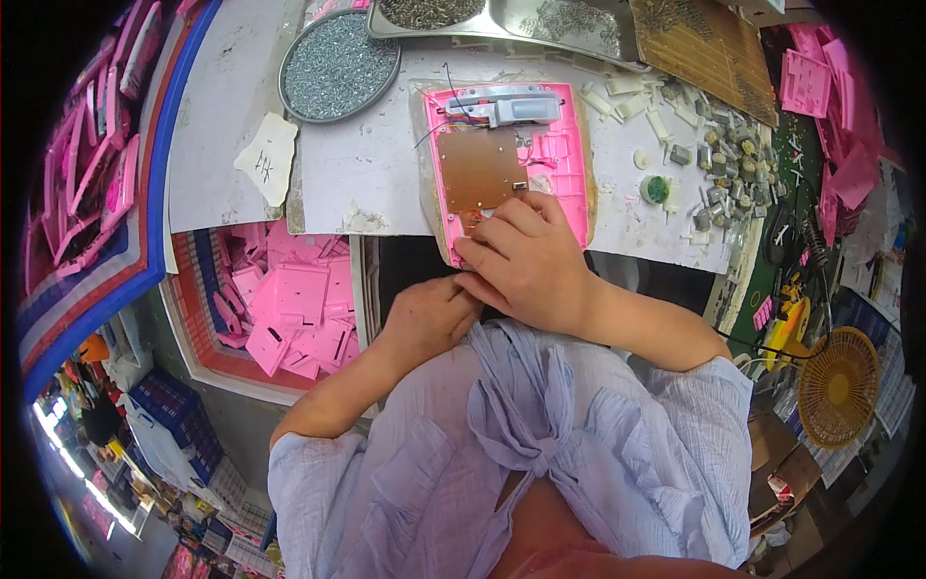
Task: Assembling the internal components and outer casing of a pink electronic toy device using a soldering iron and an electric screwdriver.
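Note:
A pink plastic casing [576,164] lies open side up at the table's near edge, with a brown circuit board [473,169] inside it. A silver-grey part [521,108] sits at its far end, with thin wires beside it. My right hand [535,256] rests over the near part of the casing, fingers bent and pressed together at the board's lower edge. Whatever lies under those fingertips is hidden. Against the casing's near left corner, my left hand [434,314] is closed, its fingertips partly covered by the right hand.
A round tray of small screws [340,66] and a metal tray [569,29] stand at the back. Small metal and white parts [719,159] lie to the right, near a green round piece [655,189]. Pink panels [294,299] fill a bin at lower left. A yellow fan [837,386] stands right.

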`<move>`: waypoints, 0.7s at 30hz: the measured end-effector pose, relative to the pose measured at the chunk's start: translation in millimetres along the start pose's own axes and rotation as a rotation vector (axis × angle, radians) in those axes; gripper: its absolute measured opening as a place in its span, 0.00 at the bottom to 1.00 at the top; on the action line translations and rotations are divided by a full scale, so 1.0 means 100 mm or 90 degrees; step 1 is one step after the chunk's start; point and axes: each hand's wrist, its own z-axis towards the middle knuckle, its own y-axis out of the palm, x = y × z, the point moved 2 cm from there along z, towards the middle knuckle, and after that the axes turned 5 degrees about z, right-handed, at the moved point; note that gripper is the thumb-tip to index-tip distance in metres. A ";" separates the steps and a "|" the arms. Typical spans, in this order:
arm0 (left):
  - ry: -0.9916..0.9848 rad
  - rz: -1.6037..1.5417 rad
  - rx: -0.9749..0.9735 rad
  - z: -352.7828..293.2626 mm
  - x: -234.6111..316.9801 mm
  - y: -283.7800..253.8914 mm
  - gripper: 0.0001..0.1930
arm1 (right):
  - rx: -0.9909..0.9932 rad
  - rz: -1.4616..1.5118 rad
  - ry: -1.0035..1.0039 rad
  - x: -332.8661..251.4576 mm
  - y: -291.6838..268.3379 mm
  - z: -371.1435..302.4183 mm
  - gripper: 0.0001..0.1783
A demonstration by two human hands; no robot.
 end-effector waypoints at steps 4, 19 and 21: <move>0.045 -0.048 -0.131 0.07 -0.08 -0.32 0.08 | -0.018 -0.007 0.020 0.00 0.05 0.02 0.20; 0.211 -0.071 0.046 0.52 -0.47 -0.52 0.15 | 0.295 0.091 0.347 1.18 -1.62 -0.59 0.16; 0.239 -0.060 0.019 0.59 -0.48 -0.58 0.14 | 0.331 0.112 0.362 1.49 -1.94 -0.64 0.12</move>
